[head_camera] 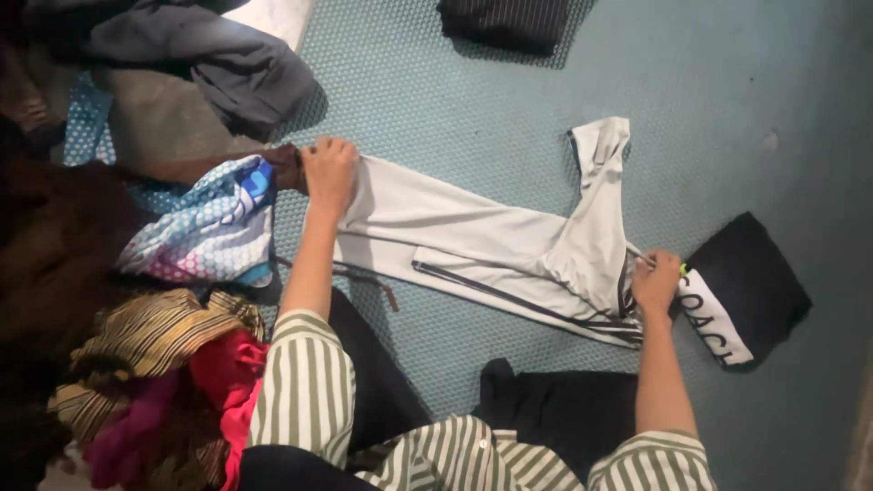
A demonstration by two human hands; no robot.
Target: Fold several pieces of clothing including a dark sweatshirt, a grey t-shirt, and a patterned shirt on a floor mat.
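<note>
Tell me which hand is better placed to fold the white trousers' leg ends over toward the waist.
Probably the left hand: it already grips the leg ends of the white trousers. The right hand sits at the waistband, beside the folded black garment, so it can pin that end.

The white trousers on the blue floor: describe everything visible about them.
The white trousers lie flat across the blue patterned floor covering, legs together and stretched sideways. They look like smooth, slightly shiny sports fabric with dark stripes along the lower edge. One part turns upward near the waist end. The left hand presses the leg ends; the right hand grips the waist, beside a folded black garment.
</note>
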